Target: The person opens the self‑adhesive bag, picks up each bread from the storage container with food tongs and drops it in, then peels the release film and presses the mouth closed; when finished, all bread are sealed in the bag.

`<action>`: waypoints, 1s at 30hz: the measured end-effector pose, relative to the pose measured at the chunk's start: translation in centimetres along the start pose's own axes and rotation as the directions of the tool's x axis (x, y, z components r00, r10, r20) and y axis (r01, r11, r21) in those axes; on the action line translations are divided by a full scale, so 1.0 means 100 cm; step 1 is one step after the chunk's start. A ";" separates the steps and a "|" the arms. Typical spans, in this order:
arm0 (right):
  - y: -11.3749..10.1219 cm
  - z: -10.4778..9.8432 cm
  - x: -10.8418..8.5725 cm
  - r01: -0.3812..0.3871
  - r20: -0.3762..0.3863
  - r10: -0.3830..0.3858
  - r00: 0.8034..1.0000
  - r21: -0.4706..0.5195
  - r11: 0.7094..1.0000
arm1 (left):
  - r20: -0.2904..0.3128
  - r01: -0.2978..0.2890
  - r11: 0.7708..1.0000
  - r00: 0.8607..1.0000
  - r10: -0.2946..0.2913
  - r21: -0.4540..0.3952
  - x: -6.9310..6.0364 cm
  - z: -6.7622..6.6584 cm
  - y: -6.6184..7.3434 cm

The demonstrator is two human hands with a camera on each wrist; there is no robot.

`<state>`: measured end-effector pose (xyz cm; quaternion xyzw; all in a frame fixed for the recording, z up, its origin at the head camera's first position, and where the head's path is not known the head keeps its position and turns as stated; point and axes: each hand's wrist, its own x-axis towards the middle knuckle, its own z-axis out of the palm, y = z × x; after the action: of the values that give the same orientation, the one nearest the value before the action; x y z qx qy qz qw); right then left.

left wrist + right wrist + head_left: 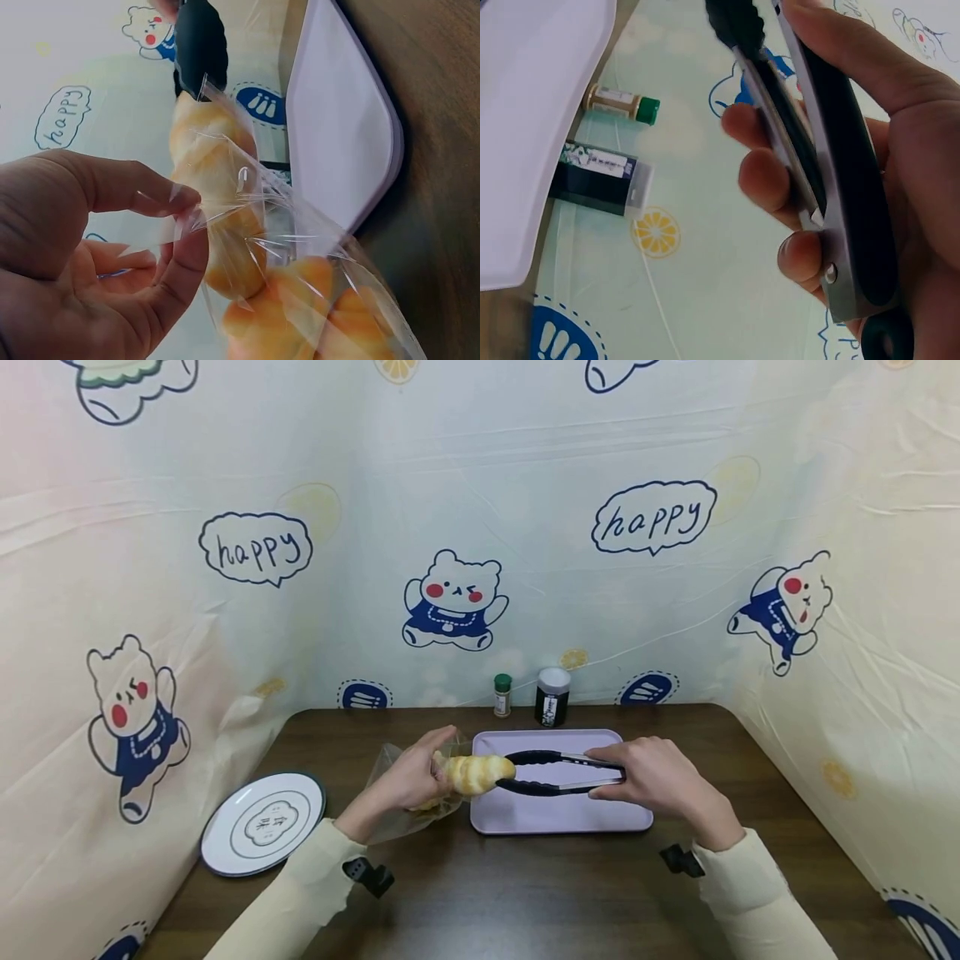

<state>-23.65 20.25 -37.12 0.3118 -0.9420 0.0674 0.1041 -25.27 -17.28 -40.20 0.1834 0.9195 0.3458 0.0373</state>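
Note:
My right hand (663, 781) grips a pair of black-and-silver tongs (847, 195) by the handles. The tongs' tips clasp the end of a golden bread roll (480, 774) with a twisted shape. Thumb and finger of my left hand (97, 247) pinch the edge of a clear plastic bag (300, 217). In the left wrist view the roll lies partly behind the film at the bag's mouth, and more bread (292, 307) shows inside the bag. The pale purple tray (562, 818) lies below the tongs.
A white plate (232, 843) with a dark rim stands on the left of the brown wooden table (480, 893). Behind the tray are a green-capped shaker (502, 696) and a dark jar (552, 697) with a pale lid. Patterned cloth hangs around the back and sides.

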 end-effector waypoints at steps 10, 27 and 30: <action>-0.001 -0.003 0.005 0.022 0.009 -0.022 1.000 0.010 1.000 | 0.037 -0.013 0.999 0.999 0.011 0.050 0.000 -0.002 0.002; -0.002 0.004 0.011 0.051 0.122 -0.064 0.990 0.102 0.993 | 0.050 -0.029 0.999 0.998 0.028 0.023 0.001 -0.001 0.003; -0.003 0.003 0.010 0.053 0.106 -0.063 0.992 0.087 0.995 | 0.052 -0.038 0.999 0.998 0.036 0.037 0.000 0.000 0.002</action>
<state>-24.26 19.42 -37.15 0.3463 -0.9332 0.0868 0.0416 -25.23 -17.12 -40.04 0.2099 0.9211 0.3239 0.0508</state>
